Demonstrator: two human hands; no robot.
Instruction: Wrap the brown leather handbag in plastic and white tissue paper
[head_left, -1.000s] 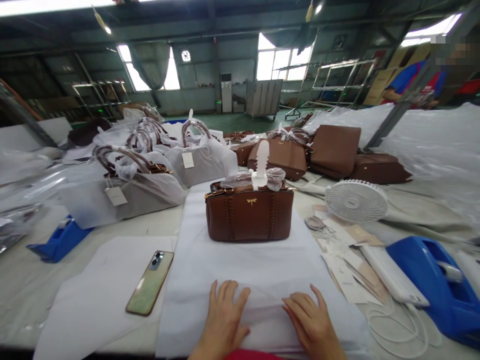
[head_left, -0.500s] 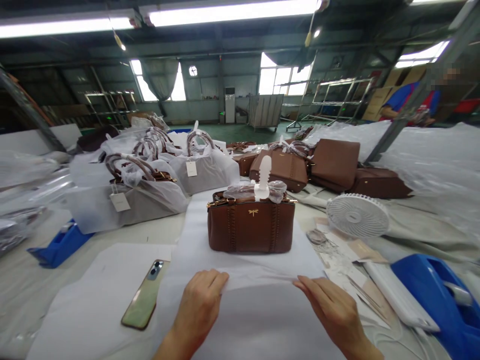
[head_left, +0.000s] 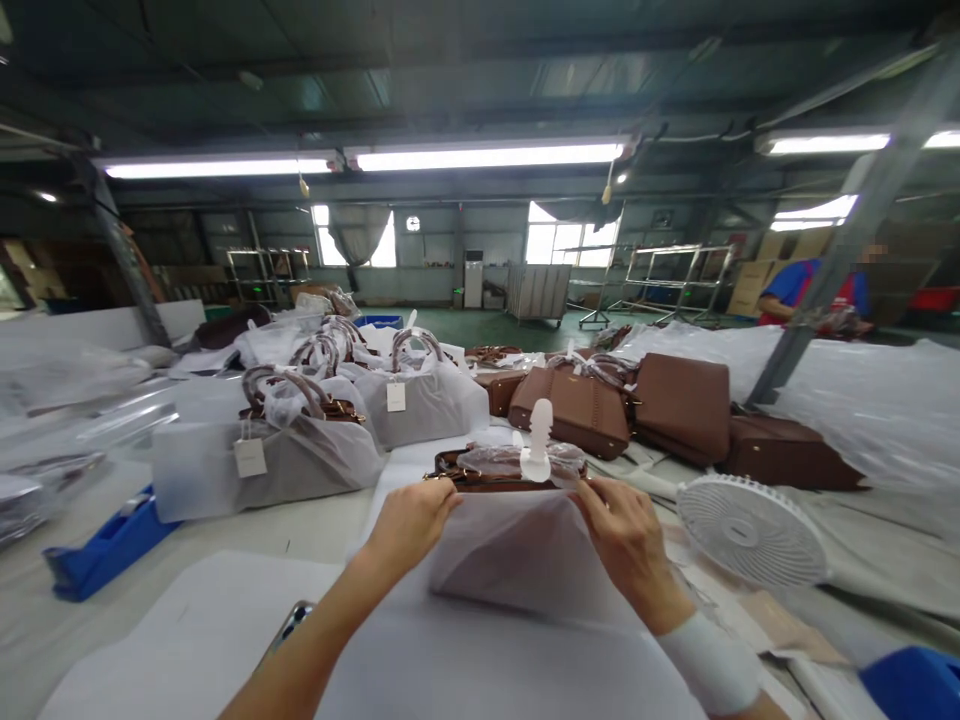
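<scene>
A brown handbag (head_left: 480,486) stands upright in front of me, its front covered by a sheet of thin white wrapping paper (head_left: 517,560). At the bag's top left corner, my left hand (head_left: 411,515) pinches the paper's upper edge. My right hand (head_left: 626,535) pinches the same edge at the top right corner. Only the bag's top opening and its plastic-wrapped handles show above the paper. A white plastic strap (head_left: 538,445) sticks up from the handles. More white paper lies flat under the bag and towards me.
Paper-wrapped handbags (head_left: 300,460) with tags stand at left, and unwrapped brown bags (head_left: 574,405) behind. A blue tape dispenser (head_left: 105,550) is at left, another blue object (head_left: 915,682) at lower right. A white fan (head_left: 750,530) lies right. My left forearm partly covers a phone (head_left: 296,618).
Both hands have lifted the paper's edge up and away from me, from the table to the bag's top. The bag's front, bare before, is now covered. The view has tilted upward.
</scene>
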